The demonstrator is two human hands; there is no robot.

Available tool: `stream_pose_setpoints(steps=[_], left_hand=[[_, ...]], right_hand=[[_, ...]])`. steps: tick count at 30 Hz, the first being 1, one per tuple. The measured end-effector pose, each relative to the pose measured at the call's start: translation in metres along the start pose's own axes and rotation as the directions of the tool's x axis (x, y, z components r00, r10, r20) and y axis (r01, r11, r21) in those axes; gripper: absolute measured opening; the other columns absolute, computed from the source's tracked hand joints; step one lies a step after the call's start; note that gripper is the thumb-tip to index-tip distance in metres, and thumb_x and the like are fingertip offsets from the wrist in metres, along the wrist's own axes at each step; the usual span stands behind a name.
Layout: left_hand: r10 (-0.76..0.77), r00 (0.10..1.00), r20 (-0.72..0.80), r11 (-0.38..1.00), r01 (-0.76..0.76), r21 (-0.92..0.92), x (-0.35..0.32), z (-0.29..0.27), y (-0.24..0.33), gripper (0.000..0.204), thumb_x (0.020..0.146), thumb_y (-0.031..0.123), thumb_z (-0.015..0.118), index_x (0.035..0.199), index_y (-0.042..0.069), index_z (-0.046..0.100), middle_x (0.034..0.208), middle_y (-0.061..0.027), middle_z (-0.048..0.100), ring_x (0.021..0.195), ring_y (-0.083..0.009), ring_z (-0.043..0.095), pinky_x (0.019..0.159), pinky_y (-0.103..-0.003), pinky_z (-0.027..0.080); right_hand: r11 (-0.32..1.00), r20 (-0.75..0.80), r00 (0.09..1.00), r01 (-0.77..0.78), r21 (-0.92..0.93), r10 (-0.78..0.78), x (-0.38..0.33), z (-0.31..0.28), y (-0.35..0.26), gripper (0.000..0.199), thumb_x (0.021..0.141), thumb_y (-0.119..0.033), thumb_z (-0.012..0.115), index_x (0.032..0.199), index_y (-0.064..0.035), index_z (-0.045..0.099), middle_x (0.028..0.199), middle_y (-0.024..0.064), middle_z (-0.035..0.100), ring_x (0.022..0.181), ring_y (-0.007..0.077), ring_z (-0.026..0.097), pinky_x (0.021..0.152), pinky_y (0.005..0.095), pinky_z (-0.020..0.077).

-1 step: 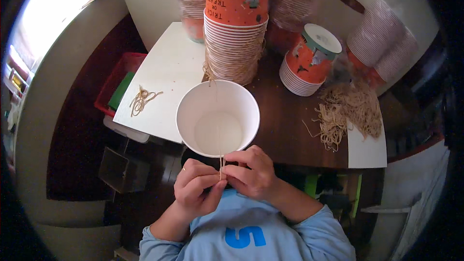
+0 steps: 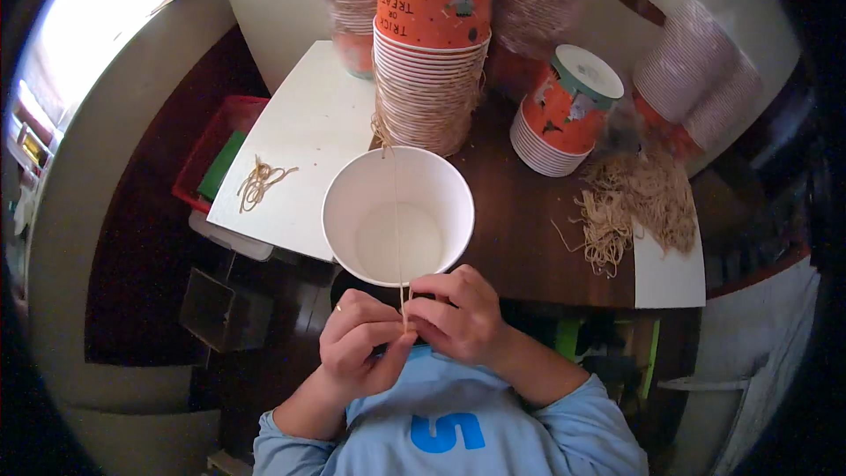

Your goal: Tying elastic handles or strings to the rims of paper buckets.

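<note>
A white-lined paper bucket (image 2: 345, 211) stands in front of me at the table's near edge, its mouth facing up toward me. A thin tan cord (image 2: 398, 220) runs from its far rim across the opening to my fingers. My left hand (image 2: 363, 339) pinches the cord between thumb and forefinger just below the near rim. Close beside it, my right hand (image 2: 463, 317) is closed with its fingertips on the cord's end. Part of the cord is hidden between the fingers.
Behind the bucket rises a tall stack of orange buckets (image 2: 432, 79) with cords hanging on it. A shorter upside-down stack (image 2: 555, 115) stands to the right, near a heap of loose cords (image 2: 648, 198). A few cords (image 2: 263, 183) lie on the white board (image 2: 308, 132) at left.
The cord across the bucket has shifted slightly and looks straighter. My left fingertips have moved a little to the right; both hands keep their pinch.
</note>
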State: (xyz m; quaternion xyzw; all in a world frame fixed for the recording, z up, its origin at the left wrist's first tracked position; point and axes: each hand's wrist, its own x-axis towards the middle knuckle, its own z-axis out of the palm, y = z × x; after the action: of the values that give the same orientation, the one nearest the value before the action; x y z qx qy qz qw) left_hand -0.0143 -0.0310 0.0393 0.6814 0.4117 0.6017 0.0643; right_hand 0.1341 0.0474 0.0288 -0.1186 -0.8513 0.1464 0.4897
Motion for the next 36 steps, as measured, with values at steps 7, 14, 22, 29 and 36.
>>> stream_pose_setpoints(steps=[7, 14, 22, 29, 36], left_hand=[[-0.411, 0.905, 0.107, 0.423, 0.293, -0.858, 0.013, -0.002, 0.001, 0.015, 0.081, 0.011, 0.061, 0.069, 0.005, 0.053, 0.07, -0.0063, 0.052, 0.065, -0.0166, 0.043, 0.063, -0.031, 0.035], [-0.411, 0.844, 0.345, -0.117, 0.327, -0.938, 0.015, -0.006, -0.024, 0.014, 0.082, 0.014, 0.058, 0.07, 0.007, 0.053, 0.072, -0.0043, 0.047, 0.068, -0.0158, 0.039, 0.069, -0.032, 0.034], [-0.312, 0.822, 0.477, -0.323, 0.38, -0.867, 0.007, -0.007, -0.034, 0.012, 0.082, 0.013, 0.056, 0.073, 0.006, 0.055, 0.073, -0.0054, 0.047, 0.071, -0.0172, 0.041, 0.069, -0.034, 0.036], [-0.148, 0.73, 0.667, 0.345, 0.67, -0.657, 0.009, -0.022, -0.048, 0.014, 0.083, 0.006, 0.061, 0.072, 0.002, 0.054, 0.074, -0.0028, 0.054, 0.069, -0.0093, 0.048, 0.06, -0.022, 0.037], [-0.134, 0.59, 0.797, 0.465, 0.747, -0.475, 0.009, -0.029, -0.053, 0.011, 0.085, 0.008, 0.062, 0.077, 0.001, 0.057, 0.079, -0.0034, 0.057, 0.075, -0.0108, 0.052, 0.067, -0.024, 0.042]], right_hand=[[0.973, 0.085, 0.98, -0.165, -0.164, 0.181, 0.009, -0.005, 0.006, 0.02, 0.065, -0.006, 0.072, 0.082, -0.0106, 0.063, 0.094, 0.0067, 0.062, 0.073, 0.0236, 0.06, 0.062, 0.0344, 0.0471], [0.957, 0.041, 0.974, -0.212, -0.2, 0.224, 0.015, -0.004, 0.009, 0.019, 0.067, -0.004, 0.071, 0.082, -0.0103, 0.062, 0.083, 0.0045, 0.064, 0.07, 0.0221, 0.062, 0.06, 0.0334, 0.0463], [0.945, 0.117, 0.967, -0.191, -0.264, 0.228, 0.025, -0.014, 0.01, 0.015, 0.073, -0.012, 0.068, 0.084, -0.0104, 0.058, 0.081, 0.0048, 0.06, 0.071, 0.0238, 0.06, 0.063, 0.0361, 0.0463], [0.927, 0.285, 0.909, -0.216, -0.306, 0.305, 0.086, -0.039, 0.053, 0.041, 0.067, -0.018, 0.072, 0.104, -0.0054, 0.059, 0.097, 0.0129, 0.06, 0.09, 0.0313, 0.059, 0.079, 0.0395, 0.0466], [0.776, 0.566, 0.62, -0.114, -0.621, 0.544, 0.138, 0.011, 0.135, 0.033, 0.074, -0.024, 0.061, 0.098, -0.0024, 0.06, 0.087, 0.0161, 0.062, 0.082, 0.0356, 0.061, 0.073, 0.0457, 0.0478]])
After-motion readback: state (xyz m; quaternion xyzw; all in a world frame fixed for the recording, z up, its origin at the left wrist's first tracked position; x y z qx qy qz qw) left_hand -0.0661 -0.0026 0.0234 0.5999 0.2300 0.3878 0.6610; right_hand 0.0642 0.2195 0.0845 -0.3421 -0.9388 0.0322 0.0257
